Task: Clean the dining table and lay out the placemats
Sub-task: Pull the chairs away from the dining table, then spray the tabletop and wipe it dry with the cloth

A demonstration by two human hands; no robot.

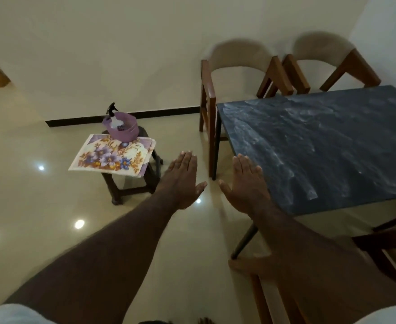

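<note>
The dark slate dining table (321, 146) fills the right side, its top dusted with pale smears. To its left a small dark stool (131, 185) carries a stack of floral placemats (112, 155). On the mats stands a purple bowl (122, 129) holding a spray bottle (114, 113). My left hand (180, 178) and my right hand (246, 183) are stretched out flat, palms down, fingers straight, between the stool and the table's near left corner. Neither hand holds anything.
Two wooden chairs with beige backs (239, 61) (321, 50) stand at the table's far side against the wall. Another wooden chair (379, 249) sits at the near right edge. Glossy cream floor tiles (40, 206) spread to the left.
</note>
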